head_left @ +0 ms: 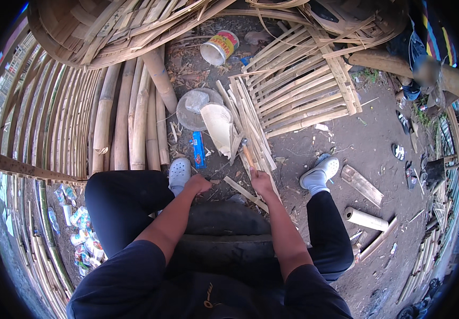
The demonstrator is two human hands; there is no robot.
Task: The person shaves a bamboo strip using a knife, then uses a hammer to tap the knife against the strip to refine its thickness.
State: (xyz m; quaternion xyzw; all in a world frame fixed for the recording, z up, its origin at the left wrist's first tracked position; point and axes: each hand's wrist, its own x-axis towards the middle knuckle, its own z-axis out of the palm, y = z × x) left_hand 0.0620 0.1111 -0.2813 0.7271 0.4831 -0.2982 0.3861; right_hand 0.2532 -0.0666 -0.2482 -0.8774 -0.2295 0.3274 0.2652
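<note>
I sit on a dark tyre-like seat (224,228) over a dirt floor, knees apart. My right hand (261,182) grips the wooden handle of a hammer (247,154), whose head points away from me over a bundle of split bamboo strips (248,127). My left hand (197,184) is closed in a fist just above my left knee, beside my white clog (179,173); whether it pinches something small I cannot tell. A loose bamboo slat (242,192) lies on the ground between my hands.
Thick bamboo poles (133,122) lie at the left. A woven bamboo panel (304,90) sits ahead right, a tin can (220,47) far ahead, a round lid and a pale bamboo sheath (217,125) in front. A short bamboo tube (366,219) and plank (362,185) lie right.
</note>
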